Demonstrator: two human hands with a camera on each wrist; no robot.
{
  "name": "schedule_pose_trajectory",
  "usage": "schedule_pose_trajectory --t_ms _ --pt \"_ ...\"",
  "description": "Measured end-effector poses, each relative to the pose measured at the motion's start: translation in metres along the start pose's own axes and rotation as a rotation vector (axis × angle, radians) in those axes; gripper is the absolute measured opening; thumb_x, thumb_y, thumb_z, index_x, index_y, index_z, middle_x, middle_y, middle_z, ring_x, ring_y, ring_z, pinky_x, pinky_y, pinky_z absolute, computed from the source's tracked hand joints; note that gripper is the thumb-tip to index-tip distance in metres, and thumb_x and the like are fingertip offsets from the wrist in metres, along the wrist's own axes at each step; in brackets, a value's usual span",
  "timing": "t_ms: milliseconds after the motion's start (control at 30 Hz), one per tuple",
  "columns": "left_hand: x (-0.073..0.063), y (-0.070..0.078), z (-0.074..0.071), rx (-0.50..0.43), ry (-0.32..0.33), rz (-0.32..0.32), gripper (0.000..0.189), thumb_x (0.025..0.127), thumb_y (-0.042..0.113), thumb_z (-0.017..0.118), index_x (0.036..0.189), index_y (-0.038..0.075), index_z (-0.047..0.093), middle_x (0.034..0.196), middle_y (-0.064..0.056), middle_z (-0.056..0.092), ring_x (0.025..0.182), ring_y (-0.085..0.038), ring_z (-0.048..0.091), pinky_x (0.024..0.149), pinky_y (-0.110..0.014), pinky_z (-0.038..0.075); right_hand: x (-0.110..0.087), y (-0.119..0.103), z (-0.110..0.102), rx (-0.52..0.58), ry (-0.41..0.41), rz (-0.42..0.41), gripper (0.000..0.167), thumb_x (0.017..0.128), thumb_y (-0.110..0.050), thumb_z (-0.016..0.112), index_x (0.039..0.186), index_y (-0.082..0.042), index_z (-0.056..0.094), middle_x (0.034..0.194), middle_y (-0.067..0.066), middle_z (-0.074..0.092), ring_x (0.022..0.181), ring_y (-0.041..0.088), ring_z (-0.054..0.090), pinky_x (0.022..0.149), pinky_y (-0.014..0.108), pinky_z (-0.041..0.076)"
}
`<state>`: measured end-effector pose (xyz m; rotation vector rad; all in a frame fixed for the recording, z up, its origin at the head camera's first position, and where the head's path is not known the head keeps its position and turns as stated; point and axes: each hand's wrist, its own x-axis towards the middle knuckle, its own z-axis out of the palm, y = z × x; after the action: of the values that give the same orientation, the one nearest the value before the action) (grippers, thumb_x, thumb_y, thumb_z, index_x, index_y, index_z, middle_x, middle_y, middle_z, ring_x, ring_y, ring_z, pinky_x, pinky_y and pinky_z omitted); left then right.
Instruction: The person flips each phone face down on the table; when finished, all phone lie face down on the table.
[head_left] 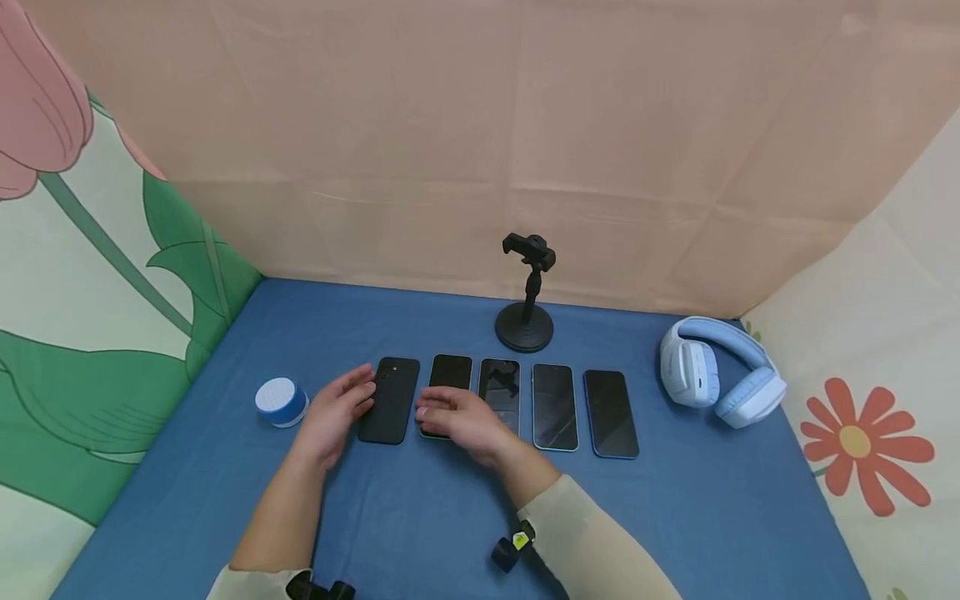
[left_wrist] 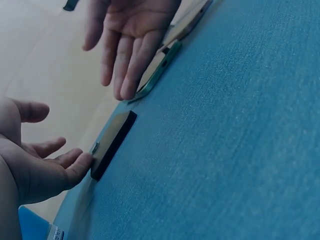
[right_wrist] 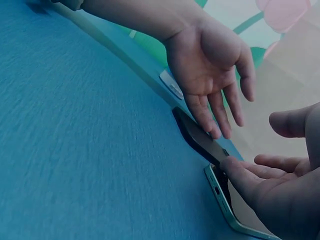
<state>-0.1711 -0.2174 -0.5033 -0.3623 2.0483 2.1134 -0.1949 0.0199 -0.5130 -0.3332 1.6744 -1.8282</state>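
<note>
A black phone [head_left: 388,402] lies back up at the left end of a row of phones on the blue cloth. My left hand [head_left: 336,417] is at its left edge, fingers loosely extended and holding nothing; in the left wrist view the little finger appears at the phone's side. Between this phone and its neighbour is my right hand [head_left: 467,421], palm turned left and fingers relaxed. It partly covers the second phone [head_left: 451,371], which lies screen up. In the right wrist view, the right hand's fingers [right_wrist: 245,180] are over the green-edged phone [right_wrist: 227,212].
Further right lie three more phones, screens up: one reflective [head_left: 500,379], one light-edged [head_left: 555,408], one blue-edged [head_left: 611,414]. A black phone stand [head_left: 525,327] stands behind the row. Blue headphones [head_left: 693,371] lie at right, and a blue-and-white round container [head_left: 282,402] is at left.
</note>
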Motion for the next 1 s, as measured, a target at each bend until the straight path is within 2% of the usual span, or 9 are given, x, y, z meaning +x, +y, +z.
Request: schedule_pose_trajectory --t_ms 433,667,900,1000 --pt "0.0 -0.004 -0.008 0.013 0.019 0.004 0.057 0.11 0.016 0.049 0.162 0.0 0.03 0.167 -0.018 0.031 0.151 -0.03 0.032 0.122 -0.046 0.034 0.011 -0.002 0.013 -0.066 -0.006 0.022 0.056 0.105 -0.016 0.062 0.154 0.005 0.043 0.156 0.023 0.047 0.139 0.033 0.052 0.109 0.031 0.049" --pt "0.001 -0.009 -0.009 0.025 0.024 -0.011 0.059 0.11 0.021 0.051 0.162 0.003 0.031 0.167 -0.015 0.032 0.152 -0.029 0.031 0.122 -0.045 0.033 0.01 -0.005 0.02 -0.138 0.022 0.013 0.056 0.104 -0.02 0.065 0.152 0.003 0.048 0.153 0.02 0.051 0.139 0.029 0.053 0.11 0.035 0.049" --pt "0.0 -0.011 -0.013 -0.087 -0.011 -0.036 0.059 0.111 0.019 0.05 0.162 0.0 0.028 0.169 -0.016 0.027 0.155 -0.026 0.025 0.124 -0.039 0.031 0.01 -0.004 0.018 -0.095 0.018 0.005 0.055 0.105 -0.016 0.063 0.153 0.004 0.045 0.156 0.021 0.048 0.141 0.032 0.05 0.111 0.035 0.048" --pt "0.0 -0.011 -0.014 -0.123 -0.013 -0.045 0.058 0.111 0.018 0.05 0.161 -0.001 0.029 0.168 -0.016 0.028 0.155 -0.026 0.027 0.124 -0.038 0.031 0.01 -0.004 0.017 -0.1 0.013 0.003 0.057 0.104 -0.018 0.064 0.154 0.003 0.045 0.157 0.02 0.047 0.144 0.031 0.047 0.113 0.038 0.046"
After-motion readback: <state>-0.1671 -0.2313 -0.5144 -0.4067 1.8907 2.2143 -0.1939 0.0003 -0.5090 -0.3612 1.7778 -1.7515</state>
